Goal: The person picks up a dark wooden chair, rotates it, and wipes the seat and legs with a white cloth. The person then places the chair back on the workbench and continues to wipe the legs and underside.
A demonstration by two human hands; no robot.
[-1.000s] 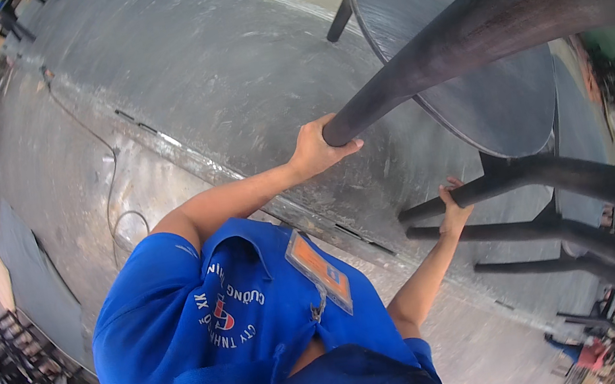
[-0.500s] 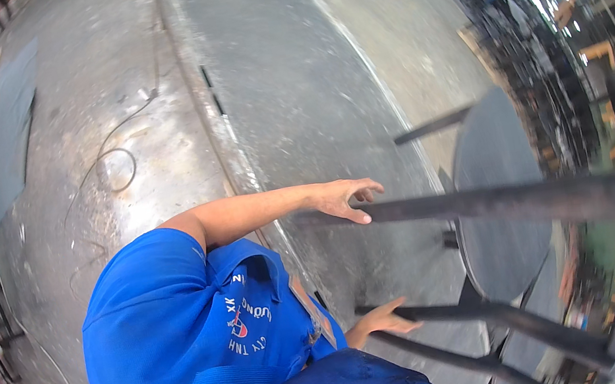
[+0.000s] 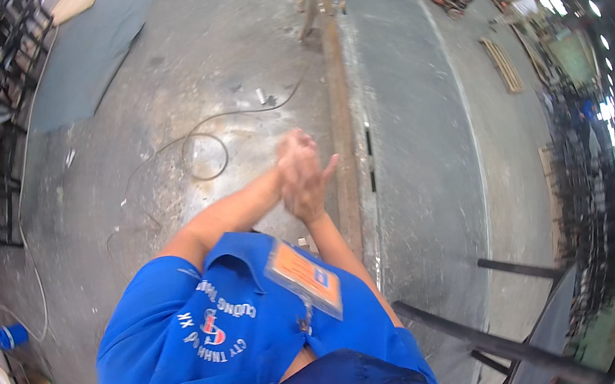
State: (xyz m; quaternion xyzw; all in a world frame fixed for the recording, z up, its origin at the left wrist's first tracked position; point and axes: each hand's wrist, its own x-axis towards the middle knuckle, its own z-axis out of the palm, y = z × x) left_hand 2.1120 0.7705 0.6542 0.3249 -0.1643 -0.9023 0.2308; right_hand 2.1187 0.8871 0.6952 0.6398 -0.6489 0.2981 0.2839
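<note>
Both palms pressed together — left hand against right hand, each grip flat, holding nothing. The dark metal table stands apart, lower right; reaching it means turning.

Both hands are letting go of the dark metal table: the left hand and right hand are now pressing together above the concrete floor, while the table is sitting apart at the lower right
</note>
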